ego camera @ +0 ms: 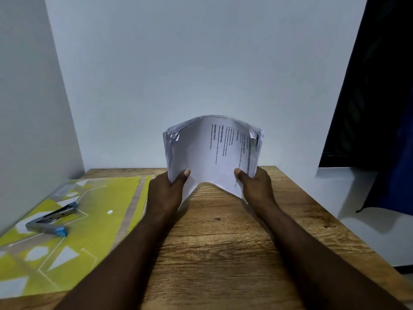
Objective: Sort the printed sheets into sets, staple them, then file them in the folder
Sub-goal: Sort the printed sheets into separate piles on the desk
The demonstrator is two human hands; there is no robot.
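The stack of printed sheets (pixel 212 151) shows the headings "TASK DESCRIPTION" and "REQUIRED PROPS", the lines running near to far. It stands upright above the far part of the wooden table (pixel 223 242), bowed. The left hand (pixel 166 191) and right hand (pixel 257 186) grasp its lower corners, thumbs in front.

I am looking down at what appears to be a small office or study corner, possibly in a home. A wood-grain desk (pixel 223 242) stands pushed into a corner of plain white walls (pixel 201 63). On its left side lies a yellow folder (pixel 107 198) with a grey and blue stapler (pixel 55 214) resting on it. A stack of printed sheets (pixel 210 153) is held up over the desk. A dark blue curtain (pixel 380 108) hangs at the right.
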